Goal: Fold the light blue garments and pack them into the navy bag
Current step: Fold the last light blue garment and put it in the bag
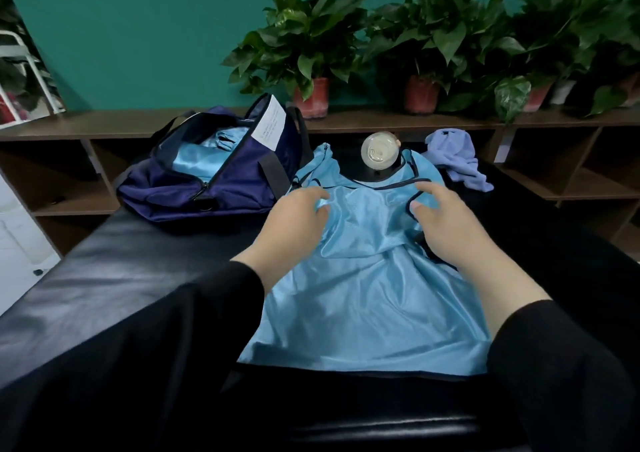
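— Where's the light blue garment point(363, 299)?

— Spread flat on the black table point(114, 278), just right of the open navy bag point(207, 181), which holds another blue piece.

— And the hands?

— Left hand point(294, 219) pinches its upper fabric; right hand point(446, 223) curls round the dark-trimmed armhole edge.

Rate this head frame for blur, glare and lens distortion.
Head view: wide-angle bending curves the shelf and bench edge; soft motion blur on both hands, left hand, right hand; mild sheen on the light blue garment and black bench; plants slightly soft.
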